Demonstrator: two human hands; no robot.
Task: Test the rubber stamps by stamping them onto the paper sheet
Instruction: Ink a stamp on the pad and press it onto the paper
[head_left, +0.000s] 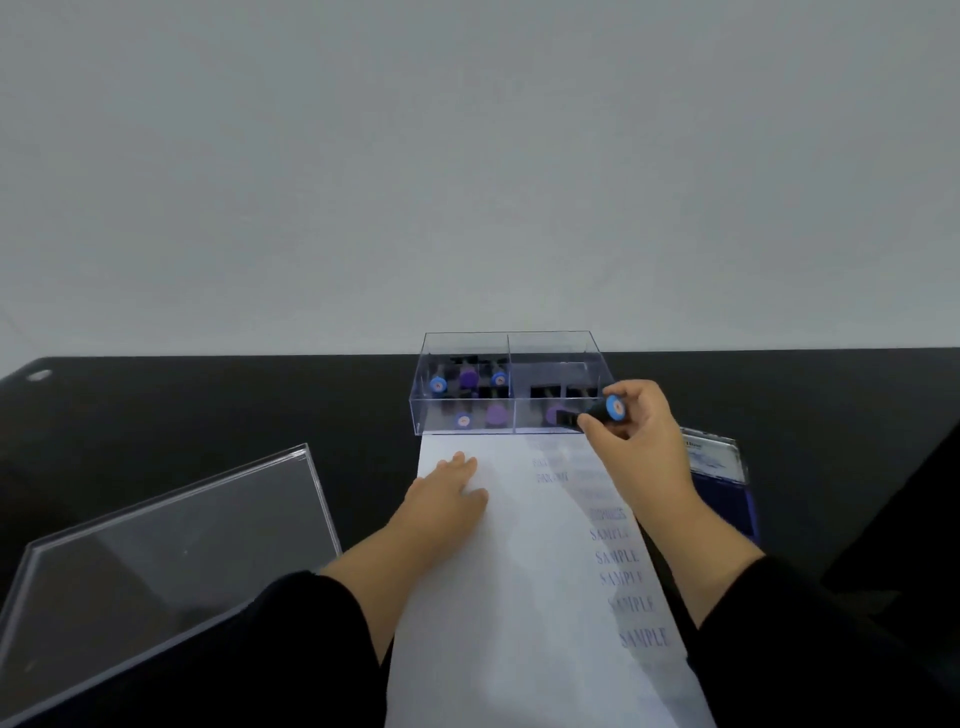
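The right hand (636, 431) is holding a black-handled rubber stamp with a round blue cap (602, 409), its grip closed around the handle with the thumb and fingers. The stamp is lying nearly level in the hand, blue cap toward the person, its printing end pointing at the near wall of the clear plastic two-compartment box (511, 384), right at the right-hand compartment. Whether it is touching the box is not clear. The left hand (449, 491) is lying flat and spread on the long white paper sheet (519, 597), pinning it to the black tabletop (208, 415) and gripping nothing.

The sheet is running from the box's near edge toward the person. Down its right side a column of blue-violet prints is showing, several reading "SAMPLE", with fainter marks higher up. The left compartment is holding several more stamps with blue and purple caps (467, 387); a few are lying in the right one. A blue ink pad in a clear open case (719, 467) is sitting just right of the sheet, partly hidden by the right wrist. A clear plastic lid (171, 545) is resting at the left.

By the look of it, this stamp is passing between box and paper; which direction cannot be told. If being returned, the next move calls for lowering it into the right compartment and choosing another. If newly taken, it needs turning face-down, inking, then pressing squarely on a blank patch.
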